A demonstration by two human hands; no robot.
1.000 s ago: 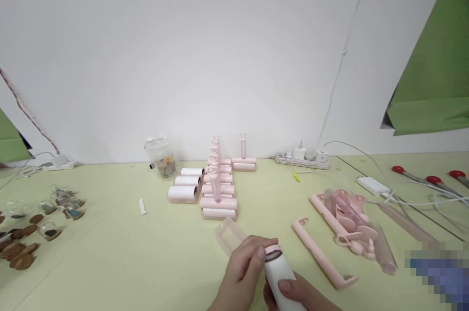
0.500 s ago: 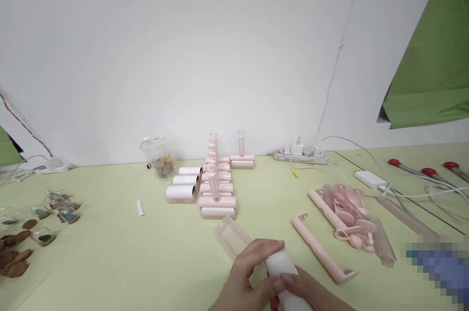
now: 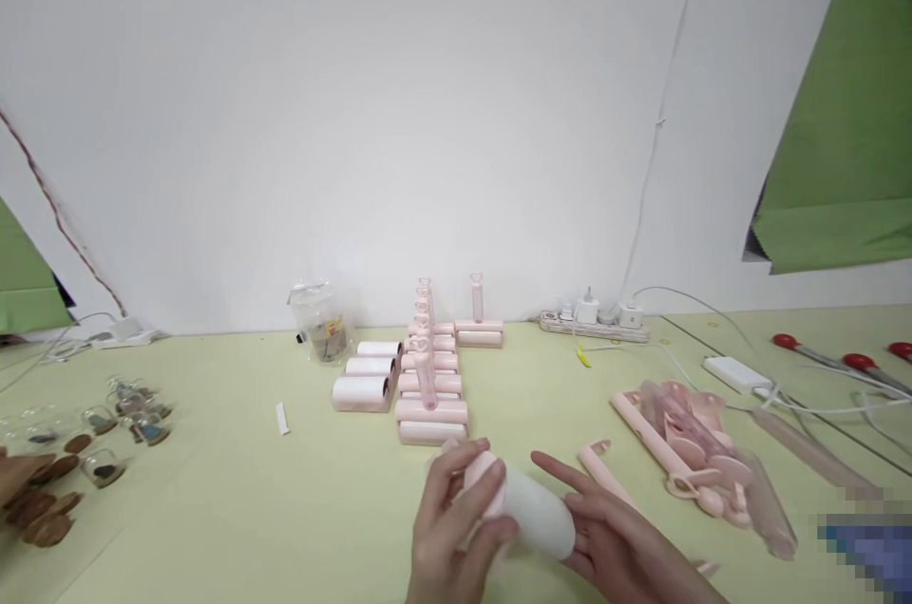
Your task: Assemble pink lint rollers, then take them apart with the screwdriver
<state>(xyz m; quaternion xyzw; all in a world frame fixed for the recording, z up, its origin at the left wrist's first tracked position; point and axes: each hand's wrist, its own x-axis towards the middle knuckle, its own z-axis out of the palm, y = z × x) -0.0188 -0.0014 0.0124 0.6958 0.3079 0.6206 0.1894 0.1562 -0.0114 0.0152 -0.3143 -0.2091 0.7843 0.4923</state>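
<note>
A white lint roll (image 3: 540, 514) lies tilted between my two hands near the front of the table. My left hand (image 3: 450, 528) wraps round its upper left end, where a pale pink end piece (image 3: 486, 481) shows between the fingers. At the lower right end, my right hand (image 3: 609, 533) supports the roll, its index finger stretched out. Beyond my right hand is a pink roller frame (image 3: 600, 469), partly covered by it. Finished-looking pink lint rollers (image 3: 431, 412) stand in a row ahead, with several loose white rolls (image 3: 361, 392) to their left.
Pink frames and clear handle parts (image 3: 688, 447) are piled at the right. Behind them are a power strip (image 3: 595, 327), a white adapter (image 3: 736, 374) and cables. A plastic bag (image 3: 324, 329) stands near the wall. Small glass domes (image 3: 104, 469) and brown discs (image 3: 47, 528) lie left.
The lint roll has been turned to lie flatter. My left hand now covers its pink end, and my right hand has shifted to the other end with its index finger extended.
</note>
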